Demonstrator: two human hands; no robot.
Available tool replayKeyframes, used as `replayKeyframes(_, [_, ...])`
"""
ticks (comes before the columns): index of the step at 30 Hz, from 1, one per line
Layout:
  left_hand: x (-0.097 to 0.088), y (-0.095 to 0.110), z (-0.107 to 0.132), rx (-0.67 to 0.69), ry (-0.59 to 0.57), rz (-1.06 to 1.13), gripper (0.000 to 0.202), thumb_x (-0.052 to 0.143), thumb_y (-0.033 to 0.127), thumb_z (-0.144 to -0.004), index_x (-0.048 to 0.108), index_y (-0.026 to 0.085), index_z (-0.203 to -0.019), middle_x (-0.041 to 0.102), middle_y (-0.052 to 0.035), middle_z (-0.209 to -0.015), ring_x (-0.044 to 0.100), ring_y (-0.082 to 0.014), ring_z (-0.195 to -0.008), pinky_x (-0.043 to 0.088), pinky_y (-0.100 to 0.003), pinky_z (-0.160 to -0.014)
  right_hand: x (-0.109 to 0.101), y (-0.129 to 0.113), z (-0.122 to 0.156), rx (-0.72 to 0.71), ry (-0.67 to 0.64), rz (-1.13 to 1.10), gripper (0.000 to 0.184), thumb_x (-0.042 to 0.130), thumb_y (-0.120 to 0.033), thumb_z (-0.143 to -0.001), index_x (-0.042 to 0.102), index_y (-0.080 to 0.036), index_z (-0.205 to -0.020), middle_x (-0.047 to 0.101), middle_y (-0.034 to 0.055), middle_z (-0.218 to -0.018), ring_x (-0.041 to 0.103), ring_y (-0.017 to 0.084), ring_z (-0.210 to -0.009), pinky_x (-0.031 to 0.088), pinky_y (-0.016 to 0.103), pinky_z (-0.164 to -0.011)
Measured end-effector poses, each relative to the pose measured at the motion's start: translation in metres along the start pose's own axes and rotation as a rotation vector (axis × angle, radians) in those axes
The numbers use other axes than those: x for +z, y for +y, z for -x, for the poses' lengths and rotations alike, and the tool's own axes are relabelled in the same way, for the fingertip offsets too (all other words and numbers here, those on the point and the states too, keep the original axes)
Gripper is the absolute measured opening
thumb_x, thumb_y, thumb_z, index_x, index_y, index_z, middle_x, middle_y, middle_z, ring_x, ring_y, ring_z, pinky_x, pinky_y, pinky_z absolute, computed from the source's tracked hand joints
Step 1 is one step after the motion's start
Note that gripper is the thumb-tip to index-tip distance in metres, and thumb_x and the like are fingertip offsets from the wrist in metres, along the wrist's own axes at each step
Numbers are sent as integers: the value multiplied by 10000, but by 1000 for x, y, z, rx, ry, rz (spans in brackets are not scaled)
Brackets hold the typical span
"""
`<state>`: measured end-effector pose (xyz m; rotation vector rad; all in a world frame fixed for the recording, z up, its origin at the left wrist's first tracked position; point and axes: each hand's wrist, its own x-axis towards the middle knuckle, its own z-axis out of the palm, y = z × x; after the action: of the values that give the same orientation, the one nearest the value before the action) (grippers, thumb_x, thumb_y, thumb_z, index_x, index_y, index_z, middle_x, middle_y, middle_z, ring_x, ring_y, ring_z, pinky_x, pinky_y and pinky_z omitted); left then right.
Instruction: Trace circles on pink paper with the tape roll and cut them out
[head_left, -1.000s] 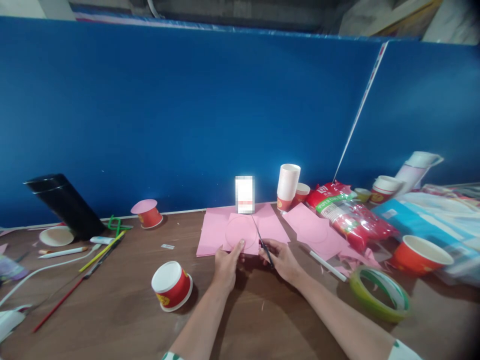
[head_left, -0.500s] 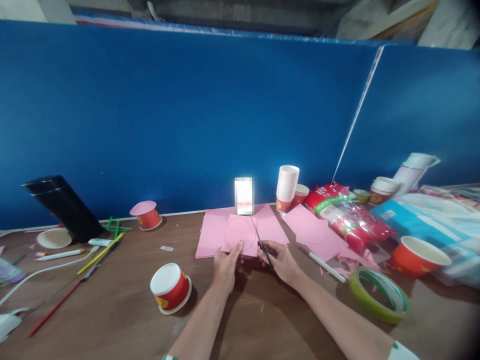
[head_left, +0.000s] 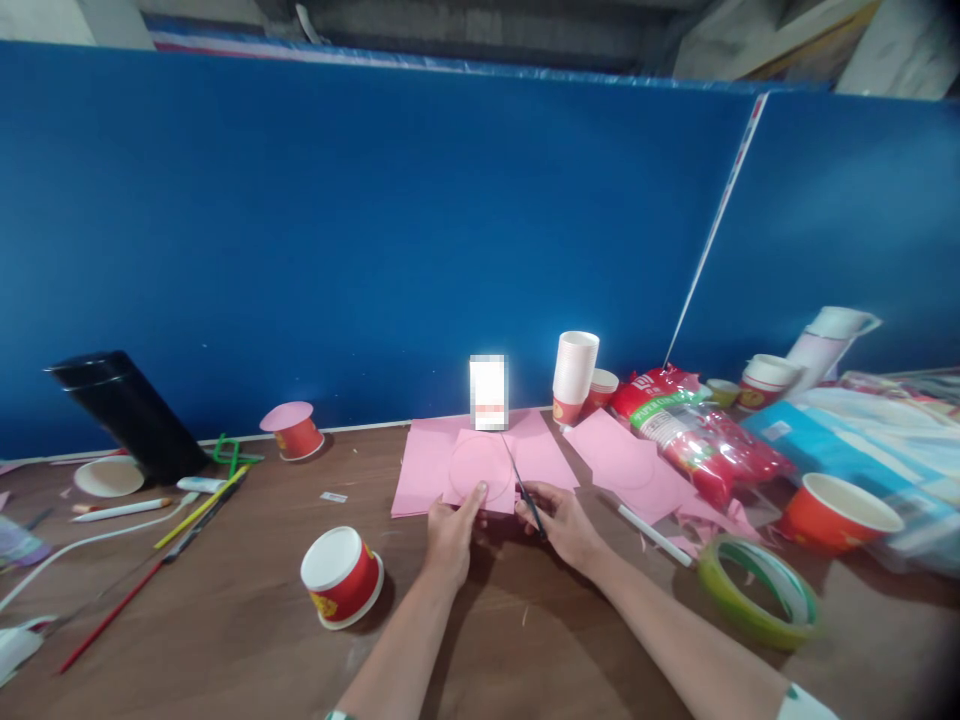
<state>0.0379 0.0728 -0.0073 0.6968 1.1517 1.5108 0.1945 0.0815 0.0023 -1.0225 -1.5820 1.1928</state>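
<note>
Your left hand (head_left: 450,533) pinches the near edge of the pink sheet (head_left: 480,463), which extends forward from its thumb. Your right hand (head_left: 564,527), nearer the sheet's right edge, grips the scissors (head_left: 532,505), long axis pointing forward-left.

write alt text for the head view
A person's left hand holds a pink sheet bearing a drawn circle, while the right hand holds what look like scissors at its right edge. Around them on a brown table are an upturned paper cup and a tape roll.
</note>
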Motion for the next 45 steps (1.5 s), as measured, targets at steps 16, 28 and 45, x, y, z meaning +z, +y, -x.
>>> replayKeyframes(16, [-3,-4,-4,36,-13,-46,368,753,427,-581,574,106,-573,532,1,-440,471,-92,-376,375,-213,-361,0,-2,0,25,-1,-3,362,663,-382,-730,634,-132,-990,560,-12,-615,507,107,-517,392,225,-494])
replayKeyframes(28, [-3,-6,-3,52,-6,-82,379,749,444,-576,576,111,-633,550,5,-459,482,-96,-379,371,-207,-357,0,-1,-1,18,-8,-80,366,673,-380,-723,615,-113,-968,560,-9,-648,510,97,-527,390,218,-505])
replayKeyframes(45, [-4,-5,-3,48,-36,-67,370,761,419,-561,582,101,-619,539,1,-444,465,-94,-360,355,-205,-339,-1,0,-1,2,-19,-52,352,646,-409,-747,624,-124,-953,549,-10,-629,506,104,-536,395,219,-507])
